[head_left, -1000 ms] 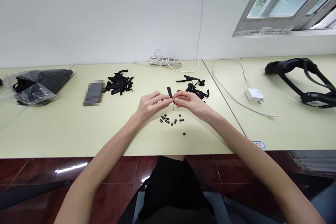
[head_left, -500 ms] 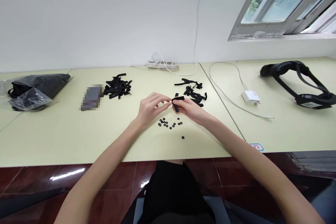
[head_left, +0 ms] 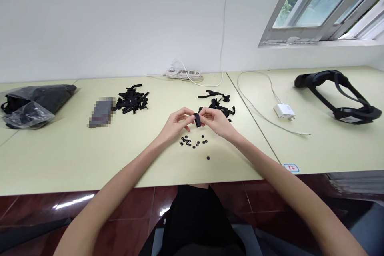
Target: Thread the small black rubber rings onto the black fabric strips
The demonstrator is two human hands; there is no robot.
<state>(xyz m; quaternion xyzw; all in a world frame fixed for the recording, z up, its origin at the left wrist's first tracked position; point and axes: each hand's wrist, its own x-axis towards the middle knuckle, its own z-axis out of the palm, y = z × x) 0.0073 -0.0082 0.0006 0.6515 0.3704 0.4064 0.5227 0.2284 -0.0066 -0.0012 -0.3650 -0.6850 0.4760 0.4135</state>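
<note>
My two bare hands pinch a short black strip (head_left: 197,121) between them, just above a pale yellow table (head_left: 150,152).
The strip is bent over, in front of my body; my left hand (head_left: 177,123) grips it between thumb and fingers from one side, my right hand (head_left: 217,122) from the other, fingertips nearly meeting. Just nearer to me lie small black discs (head_left: 194,147), loosely scattered, one apart from the rest. Beyond my right hand is a loose heap of black strips (head_left: 220,104); a denser pile (head_left: 132,100) sits farther left, beside a blurred-out grey object (head_left: 102,112). A clear plastic bag (head_left: 39,115) holding something black lies at far left, a white charger (head_left: 284,111) and a black headset (head_left: 357,113) to the right.
</note>
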